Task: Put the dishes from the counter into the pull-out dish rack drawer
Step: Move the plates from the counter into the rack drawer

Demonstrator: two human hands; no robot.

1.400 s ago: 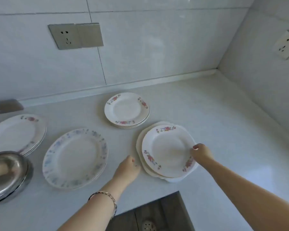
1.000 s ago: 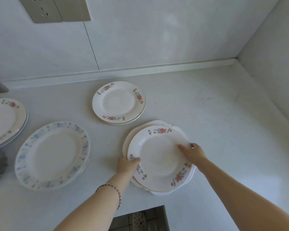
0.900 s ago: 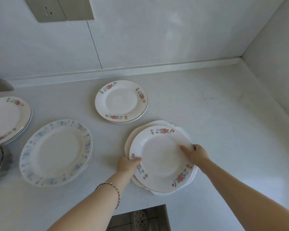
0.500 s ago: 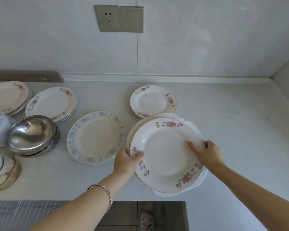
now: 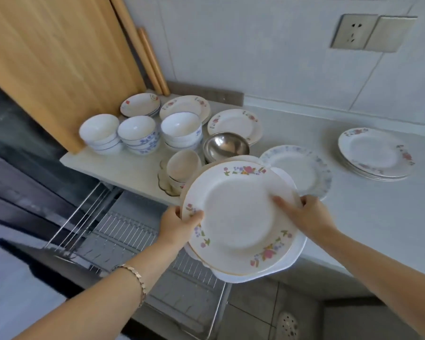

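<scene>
Plates in a small stack (image 5: 238, 217), the top one rimmed with pink flowers, sit in my grip off the counter (image 5: 378, 217), tilted a little and hanging past its front edge, above the right end of the pull-out dish rack drawer (image 5: 123, 239). My left hand (image 5: 179, 227) clamps the stack's left rim, thumb on top and fingers underneath. My right hand (image 5: 304, 214) pinches the right rim, its fingers (image 5: 284, 204) laid across the top plate's face. The drawer stands open below the counter, its wire slots bare where I can see them. On the counter beyond the stack rest a blue-patterned plate (image 5: 302, 170), a steel bowl (image 5: 226, 146), and three stacks of white bowls (image 5: 142, 131) to the left of it. Farther right of the blue-patterned plate lies another pile of flowered plates (image 5: 375, 153). A wooden board (image 5: 54, 60) leans against the wall behind the white bowls.
</scene>
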